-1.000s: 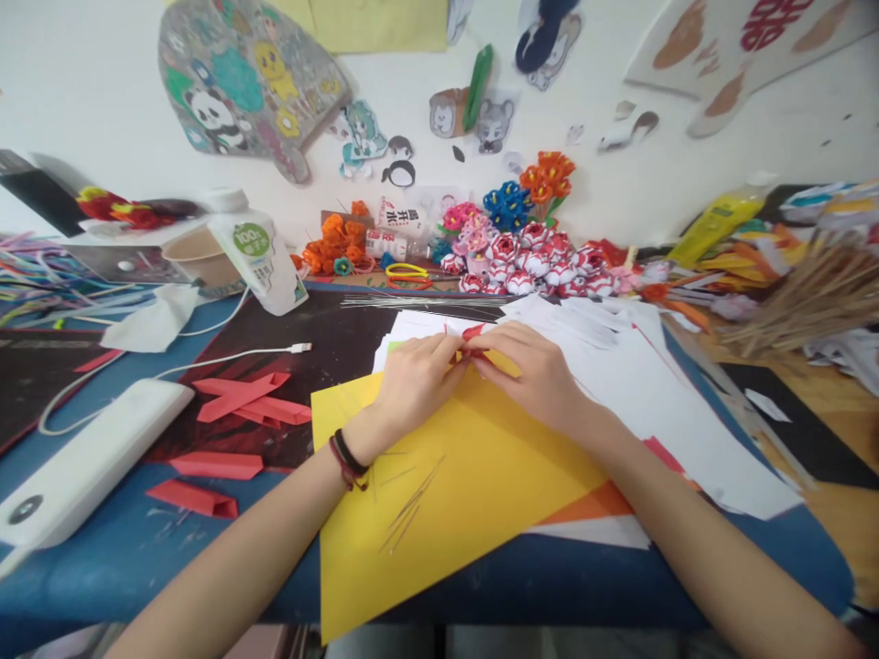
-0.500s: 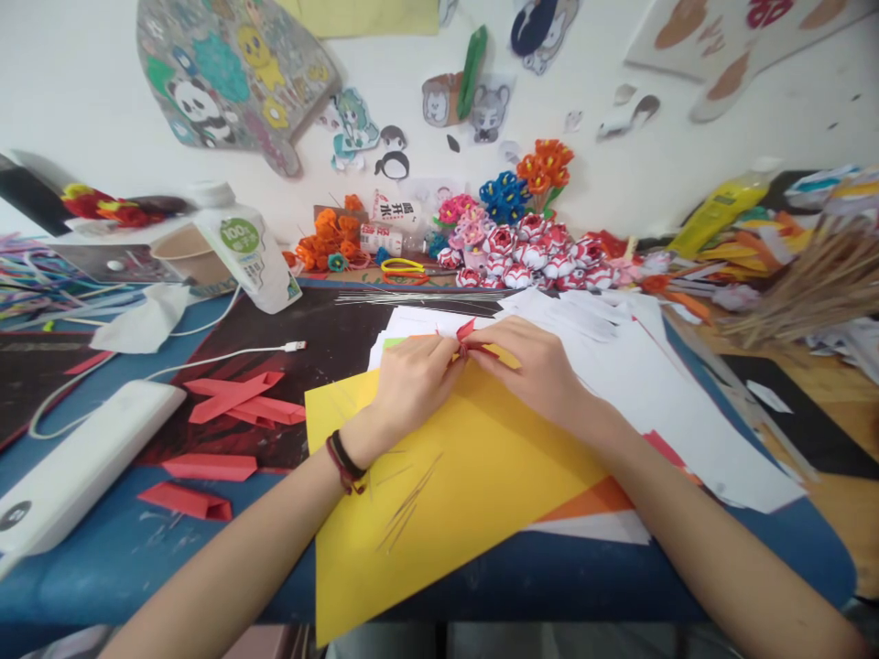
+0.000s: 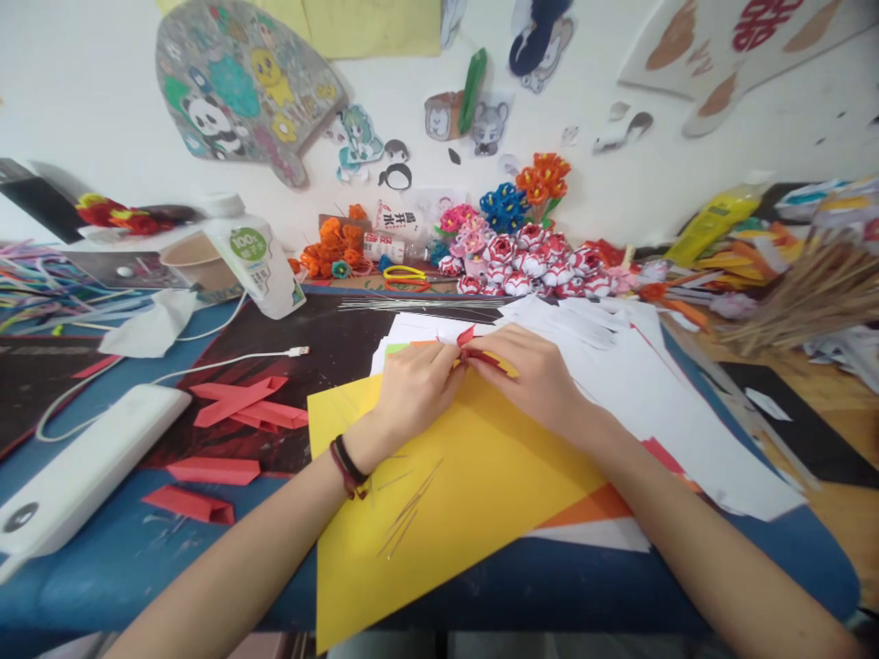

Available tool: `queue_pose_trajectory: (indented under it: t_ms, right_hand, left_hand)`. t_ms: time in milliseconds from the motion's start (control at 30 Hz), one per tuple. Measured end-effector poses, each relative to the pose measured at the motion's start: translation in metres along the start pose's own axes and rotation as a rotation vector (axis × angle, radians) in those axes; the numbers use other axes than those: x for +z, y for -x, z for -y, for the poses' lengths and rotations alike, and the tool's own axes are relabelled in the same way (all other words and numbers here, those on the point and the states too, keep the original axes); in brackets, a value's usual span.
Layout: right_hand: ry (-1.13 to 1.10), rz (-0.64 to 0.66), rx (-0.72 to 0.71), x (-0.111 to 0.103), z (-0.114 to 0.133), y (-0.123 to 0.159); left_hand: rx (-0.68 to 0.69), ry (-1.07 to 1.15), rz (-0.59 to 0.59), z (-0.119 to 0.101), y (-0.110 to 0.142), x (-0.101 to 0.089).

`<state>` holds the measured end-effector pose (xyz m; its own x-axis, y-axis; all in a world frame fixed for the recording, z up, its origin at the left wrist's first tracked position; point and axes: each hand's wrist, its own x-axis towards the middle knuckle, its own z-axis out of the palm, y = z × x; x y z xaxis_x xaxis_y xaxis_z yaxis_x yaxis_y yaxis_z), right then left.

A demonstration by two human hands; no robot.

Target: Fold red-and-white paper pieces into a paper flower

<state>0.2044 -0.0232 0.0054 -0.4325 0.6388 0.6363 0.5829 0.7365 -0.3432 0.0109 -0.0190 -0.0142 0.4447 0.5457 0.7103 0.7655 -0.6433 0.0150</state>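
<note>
Small red folded-paper piece (image 3: 467,335) is pinched between narrowed fingertips of left hand (image 3: 417,384) and right hand (image 3: 532,371), at the 12 o'clock end of the yellow paper sheet (image 3: 473,476); exact contact is partly hidden, so how each tip is seated cannot be told. Clocked from the hands: thin wires (image 3: 410,510) are laid on the yellow paper sheet at 7, folded red paper strips (image 3: 212,470) are scattered between 8 and 9. White paper sheets (image 3: 659,412) are spread at 3, red-and-white flowers (image 3: 532,261) are bunched at 1.
</note>
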Motion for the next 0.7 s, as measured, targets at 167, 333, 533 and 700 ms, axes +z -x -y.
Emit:
queue_pose_trajectory:
  t_ms: [167,333,533,700]
  right_hand:
    - [0.049,-0.02,-0.025,0.001,0.003,0.0]
    - [0.103,-0.102,0.003,0.009,0.01,0.002]
    - [0.054,-0.13,0.077,0.008,0.008,0.001]
    - [0.064,-0.106,0.08,0.005,0.003,0.0]
  left_hand:
    - [0.084,-0.096,-0.056,-0.003,-0.002,-0.003]
    - [0.205,-0.25,-0.081,-0.011,-0.002,-0.008]
    - [0.191,-0.258,-0.003,-0.01,-0.005,-0.014]
    - [0.153,-0.288,0.011,-0.01,-0.009,-0.02]
